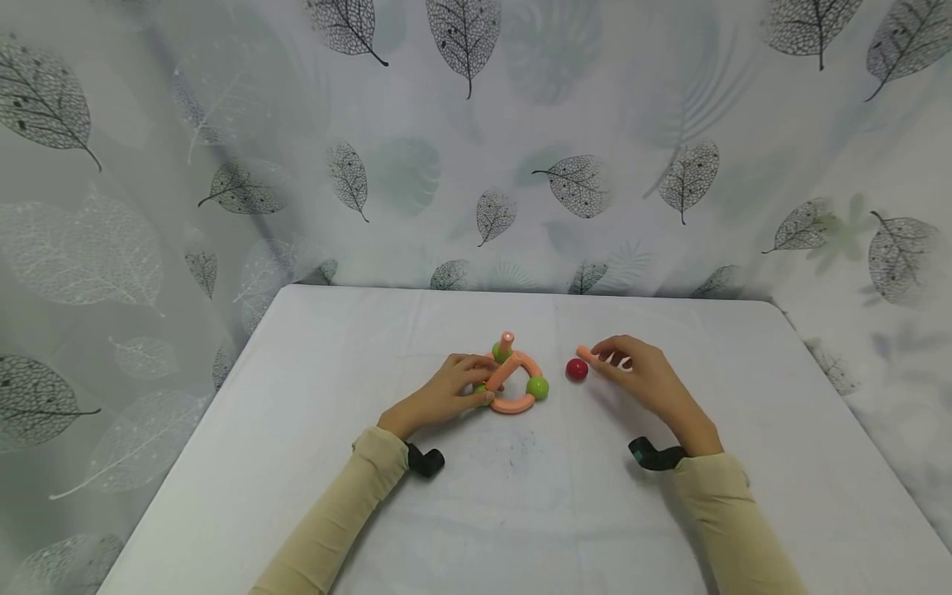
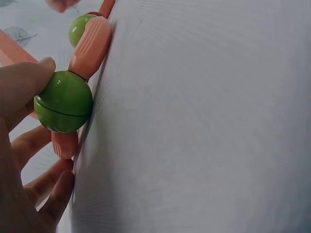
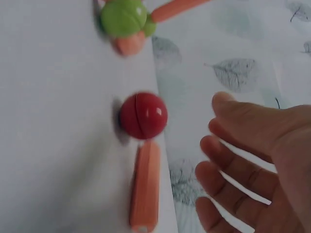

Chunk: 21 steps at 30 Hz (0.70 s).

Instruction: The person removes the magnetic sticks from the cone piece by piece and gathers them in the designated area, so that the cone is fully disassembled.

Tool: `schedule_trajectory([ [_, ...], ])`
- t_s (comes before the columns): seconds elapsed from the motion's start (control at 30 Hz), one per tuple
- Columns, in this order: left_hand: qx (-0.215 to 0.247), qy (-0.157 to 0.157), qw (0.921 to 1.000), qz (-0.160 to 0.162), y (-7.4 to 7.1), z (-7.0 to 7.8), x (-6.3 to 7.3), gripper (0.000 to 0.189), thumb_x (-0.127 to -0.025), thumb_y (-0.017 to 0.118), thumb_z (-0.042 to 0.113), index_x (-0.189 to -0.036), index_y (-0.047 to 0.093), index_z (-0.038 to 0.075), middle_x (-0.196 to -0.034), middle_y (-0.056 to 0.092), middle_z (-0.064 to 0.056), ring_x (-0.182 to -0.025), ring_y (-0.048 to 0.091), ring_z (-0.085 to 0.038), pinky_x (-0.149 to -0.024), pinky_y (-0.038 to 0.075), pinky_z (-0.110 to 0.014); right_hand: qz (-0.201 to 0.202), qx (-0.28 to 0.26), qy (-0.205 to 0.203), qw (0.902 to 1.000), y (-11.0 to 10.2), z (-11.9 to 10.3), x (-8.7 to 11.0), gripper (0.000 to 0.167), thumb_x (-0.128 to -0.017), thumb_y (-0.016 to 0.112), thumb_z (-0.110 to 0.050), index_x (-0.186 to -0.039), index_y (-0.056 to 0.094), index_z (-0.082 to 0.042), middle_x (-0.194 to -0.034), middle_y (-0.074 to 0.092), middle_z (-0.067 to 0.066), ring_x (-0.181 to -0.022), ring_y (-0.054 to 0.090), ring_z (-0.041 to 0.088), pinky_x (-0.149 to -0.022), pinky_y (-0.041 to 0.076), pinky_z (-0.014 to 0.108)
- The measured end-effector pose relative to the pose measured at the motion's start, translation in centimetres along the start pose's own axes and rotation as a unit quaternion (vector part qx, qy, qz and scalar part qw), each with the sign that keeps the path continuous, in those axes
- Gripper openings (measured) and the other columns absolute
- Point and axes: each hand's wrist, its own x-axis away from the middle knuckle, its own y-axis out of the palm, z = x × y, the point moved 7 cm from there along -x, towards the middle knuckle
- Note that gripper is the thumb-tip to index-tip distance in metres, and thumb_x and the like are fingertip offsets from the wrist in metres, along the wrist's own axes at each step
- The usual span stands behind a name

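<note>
On the white table, my left hand (image 1: 457,382) holds a toy frame built from orange curved and straight rods (image 1: 513,406) and green balls (image 1: 537,387). In the left wrist view, its thumb presses at a green ball (image 2: 63,101), with the fingers spread behind and below. One short rod (image 1: 506,340) stands up from the frame's far side. My right hand (image 1: 635,368) is near a loose straight orange rod (image 3: 146,187) and a red ball (image 3: 144,115). In the right wrist view, its fingers are loosely bent and apart from the rod, whose end is right at the ball.
A white cloth covers the table (image 1: 506,504). Behind it hangs a pale leaf-printed curtain (image 1: 416,165), which also runs along the sides. Each wrist wears a black camera mount (image 1: 654,454) below a beige sleeve (image 1: 732,512).
</note>
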Motion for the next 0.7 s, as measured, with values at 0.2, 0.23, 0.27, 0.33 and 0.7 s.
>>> schedule_trajectory([
  [0.2, -0.014, 0.0, 0.9999, 0.0, -0.1, 0.3, 0.1, 0.029, -0.107, 0.059, 0.034, -0.131, 0.071, 0.023, -0.157, 0.05, -0.008, -0.148, 0.036, -0.037, -0.119, 0.034, -0.062, -0.006, -0.083, -0.025, 0.9962, 2.2, -2.3, -0.2, 0.028, -0.1, 0.073, -0.022, -0.125, 0.07, -0.011, -0.116, 0.074, 0.004, -0.103, 0.065, 0.02, -0.091, 0.056, 0.03],
  [0.23, -0.016, 0.001, 0.9999, -0.001, -0.1, 0.3, 0.1, 0.029, -0.107, 0.059, 0.034, -0.131, 0.071, 0.023, -0.156, 0.05, -0.009, -0.148, 0.036, -0.038, -0.119, 0.034, -0.062, -0.008, -0.096, -0.03, 0.9949, 2.7, -2.8, -0.2, 0.029, -0.1, 0.072, -0.022, -0.127, 0.07, -0.013, -0.118, 0.074, 0.003, -0.104, 0.065, 0.019, -0.092, 0.056, 0.031],
  [0.27, -0.018, 0.001, 0.9998, -0.001, -0.1, 0.3, 0.0, 0.029, -0.107, 0.059, 0.034, -0.131, 0.071, 0.022, -0.156, 0.05, -0.009, -0.148, 0.036, -0.038, -0.119, 0.035, -0.062, -0.009, -0.112, -0.038, 0.9929, 3.3, -3.3, -0.2, 0.03, -0.1, 0.072, -0.021, -0.129, 0.069, -0.013, -0.121, 0.073, 0.004, -0.106, 0.067, 0.02, -0.093, 0.057, 0.032],
  [0.33, -0.023, 0.004, 0.9997, 0.0, -0.1, 0.4, 0.0, 0.03, -0.107, 0.06, 0.034, -0.132, 0.071, 0.021, -0.156, 0.051, -0.009, -0.148, 0.037, -0.038, -0.119, 0.035, -0.062, -0.017, -0.148, -0.059, 0.987, 4.4, -4.5, -0.1, 0.034, -0.1, 0.072, -0.019, -0.134, 0.066, -0.014, -0.13, 0.071, 0.005, -0.112, 0.068, 0.022, -0.096, 0.057, 0.033],
  [0.7, -0.039, -0.002, 0.9992, -0.002, 0.1, 0.5, 0.1, 0.035, -0.105, 0.062, 0.035, -0.134, 0.068, 0.016, -0.156, 0.051, -0.007, -0.147, 0.037, -0.038, -0.119, 0.036, -0.06, -0.04, -0.212, -0.114, 0.9697, 7.9, -7.9, 0.8, 0.052, -0.101, 0.069, -0.012, -0.15, 0.053, -0.01, -0.146, 0.063, 0.013, -0.125, 0.067, 0.03, -0.099, 0.058, 0.034],
])
